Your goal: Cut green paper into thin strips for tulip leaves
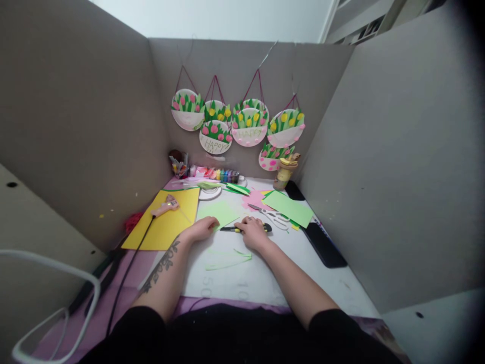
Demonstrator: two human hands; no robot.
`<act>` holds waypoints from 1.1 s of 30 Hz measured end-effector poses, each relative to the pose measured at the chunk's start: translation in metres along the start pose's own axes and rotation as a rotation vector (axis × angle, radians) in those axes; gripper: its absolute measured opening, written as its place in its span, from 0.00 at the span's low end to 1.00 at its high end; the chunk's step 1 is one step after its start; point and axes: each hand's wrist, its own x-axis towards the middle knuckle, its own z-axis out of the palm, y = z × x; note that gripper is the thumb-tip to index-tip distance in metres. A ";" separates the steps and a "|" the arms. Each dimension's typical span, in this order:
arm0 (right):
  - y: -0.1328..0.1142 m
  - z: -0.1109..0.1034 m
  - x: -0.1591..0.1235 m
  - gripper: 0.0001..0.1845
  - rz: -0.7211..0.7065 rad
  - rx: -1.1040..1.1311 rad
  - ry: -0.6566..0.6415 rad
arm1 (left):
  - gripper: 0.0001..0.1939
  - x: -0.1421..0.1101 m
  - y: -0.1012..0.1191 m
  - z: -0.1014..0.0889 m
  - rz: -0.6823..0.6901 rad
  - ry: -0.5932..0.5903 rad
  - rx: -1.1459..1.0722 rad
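Observation:
A light green paper sheet (221,211) lies flat on the white work surface. My left hand (203,229) rests at its near-left edge, fingers curled together on the paper. A black and yellow utility knife (267,227) lies crosswise along the sheet's near edge, its tip pointing left. My right hand (253,232) is closed over the knife's middle, hiding part of it. Thin light green paper offcuts (229,263) lie closer to me. Just beyond my right hand are white-handled scissors (276,218), partly over a pink paper piece (253,199).
On the left, a hot glue gun (166,206) with a black cord sits on yellow card (172,233). More green paper (290,207) and a black phone-like slab (325,245) are at right. Paint bottles (227,175) line the back; paper-plate tulip baskets (250,126) hang above.

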 end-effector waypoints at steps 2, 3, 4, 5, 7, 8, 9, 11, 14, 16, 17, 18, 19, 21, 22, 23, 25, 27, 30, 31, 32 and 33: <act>-0.001 0.000 0.001 0.25 -0.003 -0.008 0.003 | 0.19 0.001 -0.003 0.001 0.004 -0.008 -0.003; -0.001 0.000 0.002 0.25 -0.003 -0.012 0.002 | 0.19 0.001 -0.004 0.001 0.004 -0.014 -0.002; -0.002 0.000 0.002 0.25 -0.002 -0.014 0.000 | 0.19 0.002 -0.005 0.002 0.005 -0.019 -0.002; -0.003 0.000 0.002 0.25 0.000 -0.016 -0.001 | 0.19 0.002 -0.006 0.002 0.006 -0.019 -0.004; -0.004 -0.001 0.003 0.25 0.011 -0.017 0.001 | 0.19 0.002 -0.007 0.003 0.011 -0.004 -0.012; -0.005 -0.001 0.003 0.25 0.020 -0.018 0.002 | 0.19 0.002 -0.007 0.003 0.015 0.008 -0.016; -0.006 -0.001 0.003 0.25 0.026 -0.020 0.004 | 0.19 0.002 -0.007 0.004 0.018 0.019 -0.019; -0.009 -0.002 0.003 0.26 0.027 -0.027 0.012 | 0.19 0.002 -0.006 0.003 0.017 0.026 -0.016; -0.015 -0.003 0.004 0.26 0.000 -0.049 0.025 | 0.21 0.001 -0.004 0.001 0.002 0.006 -0.001; -0.017 -0.004 0.004 0.26 -0.016 -0.067 0.025 | 0.23 0.000 -0.001 -0.001 0.000 0.001 -0.003; -0.018 -0.004 0.004 0.26 -0.019 -0.073 0.023 | 0.24 -0.001 0.000 -0.002 0.003 0.004 -0.008; -0.018 -0.004 0.004 0.26 -0.020 -0.077 0.021 | 0.26 -0.001 0.001 -0.003 0.006 0.006 -0.013; -0.018 -0.004 0.004 0.26 -0.019 -0.078 0.018 | 0.28 -0.002 0.003 -0.004 0.009 0.006 -0.016; -0.017 -0.004 0.003 0.26 -0.011 -0.074 0.012 | 0.30 -0.003 0.005 -0.005 0.008 0.001 -0.015; -0.016 -0.004 0.003 0.26 -0.006 -0.070 0.010 | 0.31 -0.003 0.006 -0.005 0.004 -0.003 -0.014; -0.015 -0.004 0.002 0.25 0.001 -0.066 0.009 | 0.31 -0.003 0.006 -0.005 -0.001 -0.004 -0.013; -0.014 -0.004 0.001 0.26 0.021 -0.064 0.010 | 0.29 -0.003 0.005 -0.005 0.000 -0.007 -0.011; -0.013 -0.004 0.001 0.27 0.046 -0.074 0.010 | 0.26 -0.002 0.003 -0.005 0.016 -0.008 -0.003; -0.013 -0.005 0.000 0.27 0.068 -0.088 0.008 | 0.23 -0.002 0.001 -0.004 0.022 0.000 0.006; -0.013 -0.006 -0.001 0.27 0.072 -0.091 0.004 | 0.22 -0.001 0.000 -0.003 0.014 0.003 0.006; -0.013 -0.006 -0.001 0.27 0.076 -0.093 -0.004 | 0.21 -0.001 0.001 -0.003 0.004 0.004 0.006; -0.013 -0.007 -0.001 0.27 0.080 -0.095 -0.013 | 0.20 -0.001 0.002 -0.002 -0.006 0.004 0.007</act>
